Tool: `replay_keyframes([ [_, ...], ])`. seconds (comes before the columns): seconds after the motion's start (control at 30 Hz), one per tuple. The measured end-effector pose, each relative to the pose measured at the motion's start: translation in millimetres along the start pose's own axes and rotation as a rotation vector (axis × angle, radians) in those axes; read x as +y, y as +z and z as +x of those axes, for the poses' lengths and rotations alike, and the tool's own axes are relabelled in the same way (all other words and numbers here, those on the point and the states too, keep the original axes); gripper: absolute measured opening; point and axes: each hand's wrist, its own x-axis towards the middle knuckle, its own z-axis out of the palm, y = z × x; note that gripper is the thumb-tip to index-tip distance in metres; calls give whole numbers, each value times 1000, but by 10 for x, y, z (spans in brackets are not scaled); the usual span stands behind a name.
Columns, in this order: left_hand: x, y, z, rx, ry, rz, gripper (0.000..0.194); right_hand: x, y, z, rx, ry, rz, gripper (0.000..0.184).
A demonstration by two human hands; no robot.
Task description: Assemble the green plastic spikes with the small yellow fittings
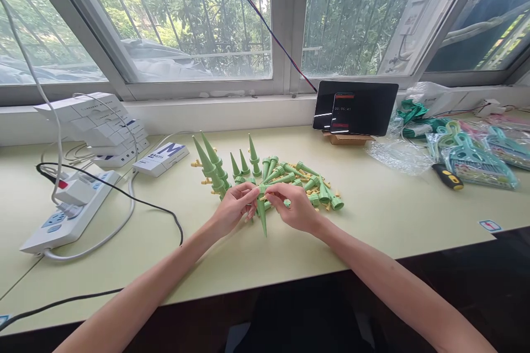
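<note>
1. A person's two bare hands meet above a pale yellow-green desk (372, 215), working on one green plastic watering spike (262, 219), which points downward between them, near the desk's front edge.
2. The left hand (235, 208) is closed in a narrow pinch on the spike's collar, from the left side.
3. The right hand (295, 208) is also narrowed to a pinch, at the collar's other side, apparently on a small yellow valve piece (264, 197); its fingers partly hide the contact.
4. Just beyond the hands lies a loose pile of green spikes (285, 178), mixed with yellow pieces. To its left, other spikes (210, 165) stand point up, some with yellow pieces jutting from their sides.
5. Judging by the grip, the work wants a steady left hand: hold the firm collar rather than the slender cone, so that the spike does not twist.
6. The right hand would do best pinching the yellow piece close to the collar and pressing in line with it, since slanted force could bend or slip so small a part.
</note>
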Motion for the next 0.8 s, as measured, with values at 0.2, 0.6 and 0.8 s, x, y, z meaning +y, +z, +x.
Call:
replay_keyframes([
  [0.2, 31, -1, -1, -44, -5, -62, 31, 5, -1, 10, 29, 38, 12, 19],
  [0.6, -18, -16, 16, 28, 81, 42, 31, 13, -16, 24, 71, 99, 43, 22],
  [0.8, -43, -23, 17, 68, 135, 83, 29, 10, -14, 22, 54, 108, 26, 23],
])
